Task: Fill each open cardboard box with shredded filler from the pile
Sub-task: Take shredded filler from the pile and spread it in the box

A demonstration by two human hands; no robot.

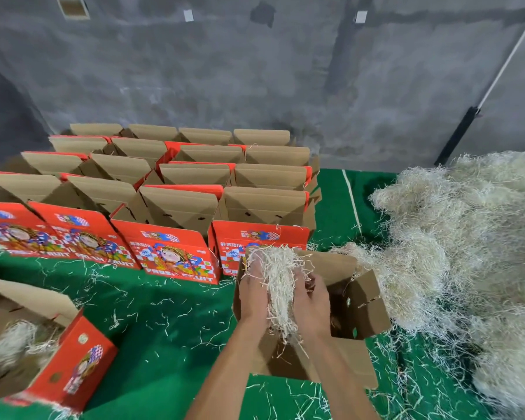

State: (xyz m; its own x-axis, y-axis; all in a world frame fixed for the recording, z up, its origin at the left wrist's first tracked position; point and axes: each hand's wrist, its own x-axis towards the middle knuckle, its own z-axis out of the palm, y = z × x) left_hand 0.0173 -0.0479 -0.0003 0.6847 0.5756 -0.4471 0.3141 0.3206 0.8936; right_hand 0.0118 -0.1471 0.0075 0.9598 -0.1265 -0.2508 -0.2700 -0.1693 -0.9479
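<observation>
A rough grey concrete wall [255, 71] stands behind a green felt-like floor covering [170, 313] littered with pale strands. At my 10 o'clock, red printed cardboard boxes [170, 189] stand in rows, brown flaps up. At 3 o'clock sprawls the pile [467, 237] of wiry, straw-coloured shredded filler. Straight ahead sits an open cardboard box [361, 304], plain brown inside. My left hand [253, 295] and right hand [311, 304] press a springy clump of filler [278, 286] between them, fingers curled round it, just above the box's opening. At 8 o'clock another open box [73, 359] holds some filler.
</observation>
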